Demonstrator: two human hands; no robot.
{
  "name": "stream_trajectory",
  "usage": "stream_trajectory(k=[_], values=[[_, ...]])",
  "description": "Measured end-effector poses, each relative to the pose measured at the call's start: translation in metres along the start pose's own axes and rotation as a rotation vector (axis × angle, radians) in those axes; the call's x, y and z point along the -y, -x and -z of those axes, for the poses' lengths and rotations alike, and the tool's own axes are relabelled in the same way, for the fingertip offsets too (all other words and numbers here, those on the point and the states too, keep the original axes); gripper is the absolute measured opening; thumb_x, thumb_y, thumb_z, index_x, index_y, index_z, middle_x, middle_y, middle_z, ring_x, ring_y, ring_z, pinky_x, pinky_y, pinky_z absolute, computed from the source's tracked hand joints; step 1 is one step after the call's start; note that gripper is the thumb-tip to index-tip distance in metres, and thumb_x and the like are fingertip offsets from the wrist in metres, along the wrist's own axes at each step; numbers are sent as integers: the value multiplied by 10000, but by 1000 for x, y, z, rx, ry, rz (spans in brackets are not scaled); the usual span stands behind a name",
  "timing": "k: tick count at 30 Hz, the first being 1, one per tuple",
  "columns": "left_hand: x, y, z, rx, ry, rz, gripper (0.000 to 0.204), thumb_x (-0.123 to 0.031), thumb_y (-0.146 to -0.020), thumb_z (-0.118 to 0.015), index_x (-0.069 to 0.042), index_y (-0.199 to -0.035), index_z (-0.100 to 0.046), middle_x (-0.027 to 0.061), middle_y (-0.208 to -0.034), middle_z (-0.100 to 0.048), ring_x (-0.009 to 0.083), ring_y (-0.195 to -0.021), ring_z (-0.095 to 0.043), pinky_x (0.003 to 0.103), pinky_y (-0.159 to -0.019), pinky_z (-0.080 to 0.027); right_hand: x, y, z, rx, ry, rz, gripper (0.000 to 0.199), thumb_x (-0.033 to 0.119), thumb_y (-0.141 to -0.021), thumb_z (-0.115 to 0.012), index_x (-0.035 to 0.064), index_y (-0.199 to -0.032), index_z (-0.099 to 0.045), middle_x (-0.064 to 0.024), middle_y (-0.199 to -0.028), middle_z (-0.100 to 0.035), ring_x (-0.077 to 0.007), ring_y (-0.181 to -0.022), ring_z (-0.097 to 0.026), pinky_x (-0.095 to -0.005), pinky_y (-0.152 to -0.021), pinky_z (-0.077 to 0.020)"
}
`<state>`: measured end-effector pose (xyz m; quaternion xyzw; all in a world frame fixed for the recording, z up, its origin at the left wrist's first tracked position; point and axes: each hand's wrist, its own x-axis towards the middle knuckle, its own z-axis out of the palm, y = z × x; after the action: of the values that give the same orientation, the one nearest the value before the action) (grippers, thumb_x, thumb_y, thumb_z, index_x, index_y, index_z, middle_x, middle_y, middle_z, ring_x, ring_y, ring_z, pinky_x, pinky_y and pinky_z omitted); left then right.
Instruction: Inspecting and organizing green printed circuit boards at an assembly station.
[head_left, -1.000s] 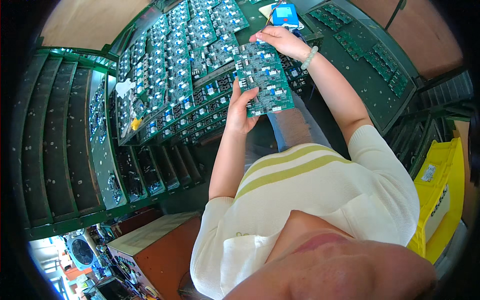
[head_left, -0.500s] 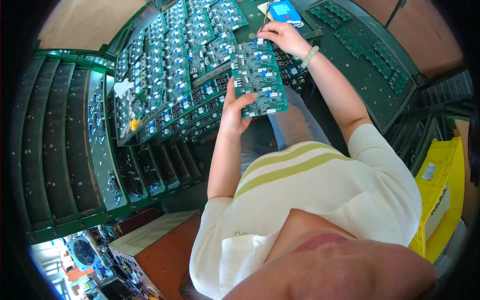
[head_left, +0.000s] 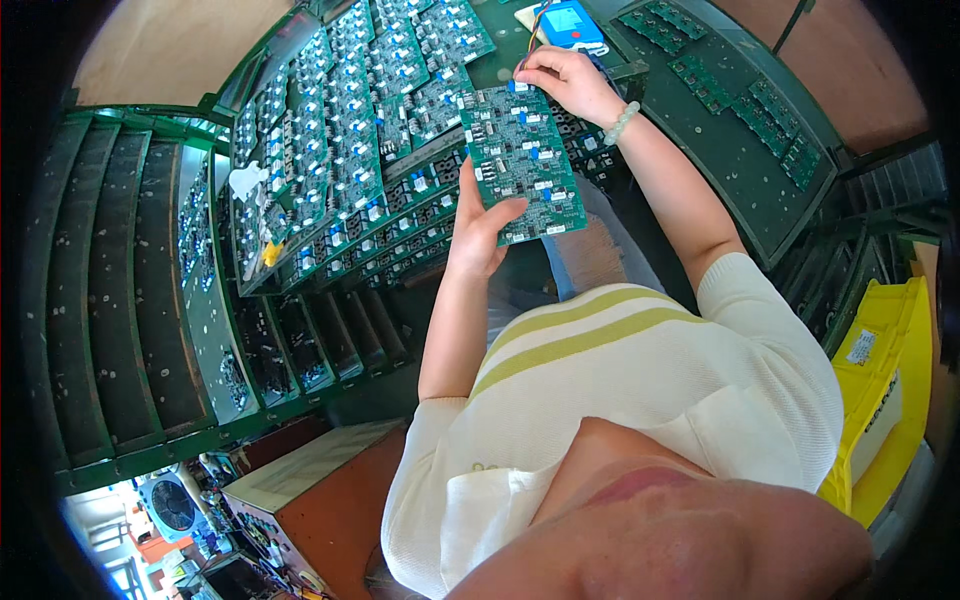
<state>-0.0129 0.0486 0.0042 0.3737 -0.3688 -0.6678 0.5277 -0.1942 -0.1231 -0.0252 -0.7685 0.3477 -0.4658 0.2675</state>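
A green circuit board (head_left: 528, 165) is tilted up in front of me, crowded with small white and blue connectors. Along its lower left edge, my left hand (head_left: 482, 228) grips it, thumb over the face and fingers mostly behind. At the board's top edge my right hand (head_left: 563, 78) pinches the end of a thin bundle of coloured wires (head_left: 533, 45). The plug itself is largely hidden by the fingertips, beside a blue-and-white connector. From there the wires run up toward a small blue device with a lit screen (head_left: 570, 22).
Rows of circuit boards (head_left: 350, 130) cover the rack on the left, with more layers beneath. Several boards (head_left: 765, 120) lie on the dark green bench at right. Green slatted shelving (head_left: 110, 280) stands far left, a yellow bin (head_left: 880, 390) at lower right.
The board and my left hand have shifted slightly down and to the right. My right hand stays at the board's top edge, still pinching the wires.
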Motion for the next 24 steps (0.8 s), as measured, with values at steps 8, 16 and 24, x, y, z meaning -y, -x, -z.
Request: stream_trajectory(k=[8, 16, 24], values=[[-3, 1, -3, -20, 19, 43, 824, 115, -732, -533, -97, -1442, -173, 124, -1251, -491, 242, -1095, -541, 366, -874, -479, 3, 0, 5, 41, 51, 92, 135, 134, -859, -637, 0, -871, -647, -50, -816, -609, -136, -758, -578, -252, -692, -460], [0, 3, -9, -20, 41, 33, 835, 128, -728, -532, -84, -1445, -158, 131, -1252, -486, 243, -1097, -539, 366, -873, -480, 3, 3, 8, 32, 55, 107, 127, 134, -854, -640, 12, -882, -660, -59, -836, -618, -155, -753, -589, -265, -697, -466], [2, 3, -11, -37, -12, 24, 855, 111, -731, -555, -72, -1451, -133, 137, -1279, -465, 237, -1118, -520, 355, -898, -462, -2, 7, 5, 13, 13, 26, 123, 129, -867, -631, 13, -899, -657, -61, -855, -622, -124, -768, -588, -260, -699, -472]])
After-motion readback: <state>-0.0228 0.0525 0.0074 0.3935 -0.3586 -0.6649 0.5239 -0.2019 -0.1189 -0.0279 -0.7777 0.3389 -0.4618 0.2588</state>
